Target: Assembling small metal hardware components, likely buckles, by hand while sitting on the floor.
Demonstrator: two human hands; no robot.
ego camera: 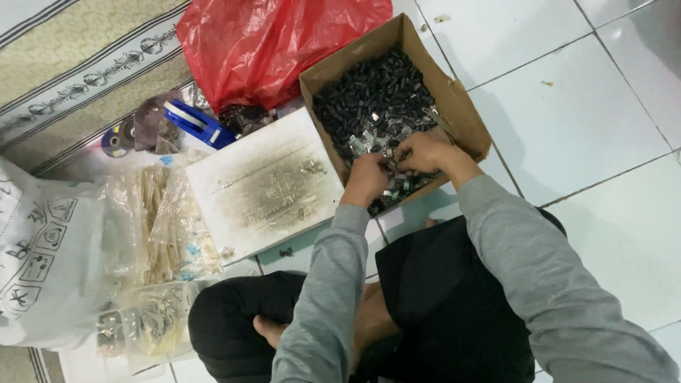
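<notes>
A brown cardboard box on the tiled floor is filled with several small dark and shiny metal parts. Both hands reach into its near end. My left hand has its fingers curled down among the parts at the box's near edge. Beside it, my right hand is bent over the shiny pieces, fingers closed on them. Which pieces each hand holds is hidden by the fingers. Grey sleeves cover both arms.
A soiled white board lies left of the box with a small metal part on it. A red plastic bag lies behind, a blue-and-white object beside it. Clear bags of parts and a white bag lie at left. A patterned mat lies at top left.
</notes>
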